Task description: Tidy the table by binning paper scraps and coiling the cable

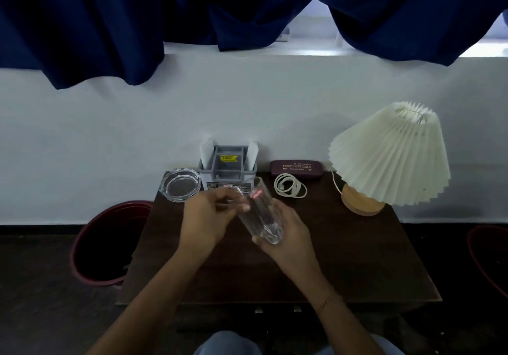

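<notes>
A tilted glass (261,217) is gripped over the tabletop (357,258) in the fingers of the right hand (286,233), while those of the left hand (209,217) are curled at its rim, hold undetermined.

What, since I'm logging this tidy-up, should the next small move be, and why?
Probably stand the glass on the table: the right hand grips it tilted above the wood, the left hand curls at its rim, and the cable already lies coiled by the glasses case.
</notes>
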